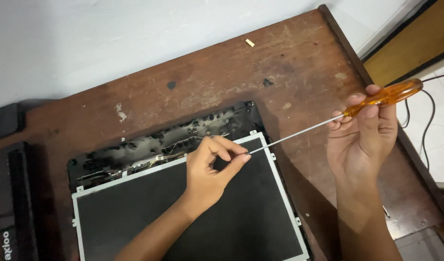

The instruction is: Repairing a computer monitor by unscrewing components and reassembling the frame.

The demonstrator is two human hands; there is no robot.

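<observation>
My right hand (pixel 364 137) holds a screwdriver by its amber handle (pixel 386 94), raised over the table's right side. Its long metal shaft (pixel 299 134) slants down to the left. My left hand (pixel 211 169) pinches the shaft's tip between thumb and forefinger, above the top edge of a dark flat screen panel (pixel 193 217) with a silver metal frame. The panel lies in a black plastic lid shell (pixel 149 145) with thin wires showing along the top.
A worn brown wooden table (pixel 217 77) carries everything, against a white wall. A black device (pixel 12 203) lies at the left edge. A small tan scrap (pixel 250 42) rests near the far edge. Black cables (pixel 427 121) run over the tiled floor at right.
</observation>
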